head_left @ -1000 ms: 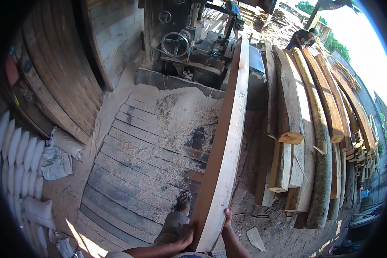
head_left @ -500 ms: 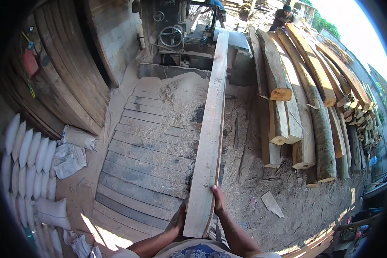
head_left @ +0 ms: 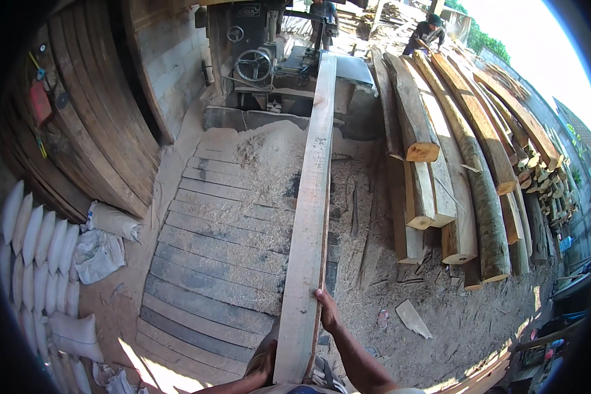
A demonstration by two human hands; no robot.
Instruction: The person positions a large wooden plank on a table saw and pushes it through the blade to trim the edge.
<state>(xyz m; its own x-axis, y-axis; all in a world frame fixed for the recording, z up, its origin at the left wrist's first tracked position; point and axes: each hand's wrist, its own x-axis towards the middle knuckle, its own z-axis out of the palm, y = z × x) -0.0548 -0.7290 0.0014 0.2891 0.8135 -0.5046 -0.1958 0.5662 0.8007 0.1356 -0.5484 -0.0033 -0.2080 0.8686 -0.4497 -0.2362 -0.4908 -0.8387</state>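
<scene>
A long, pale wooden plank point(head_left: 308, 197) runs away from my body toward a dark sawing machine point(head_left: 253, 65). Its far end rests at the machine's metal table point(head_left: 356, 69). My left hand point(head_left: 264, 363) holds the left edge close to the near end, its fingers partly hidden beneath the wood. Slightly farther up, my right hand point(head_left: 328, 310) grips the right edge, thumb on top and the other fingers underneath. Rough bark-brown wood shows along the plank's right side.
Sawdust point(head_left: 262, 148) lies heaped before the machine, over floor boards point(head_left: 197, 262). Stacked timber beams point(head_left: 463, 164) stand to the right. White sacks point(head_left: 52, 243) and tall leaning boards point(head_left: 92, 118) line the left. One person point(head_left: 323, 23) is behind the machine, another point(head_left: 427, 34) beyond the beams.
The whole view has shifted, and the plank's near end sits lower in the picture. More of the person behind the machine shows. Both hands keep their hold on the plank.
</scene>
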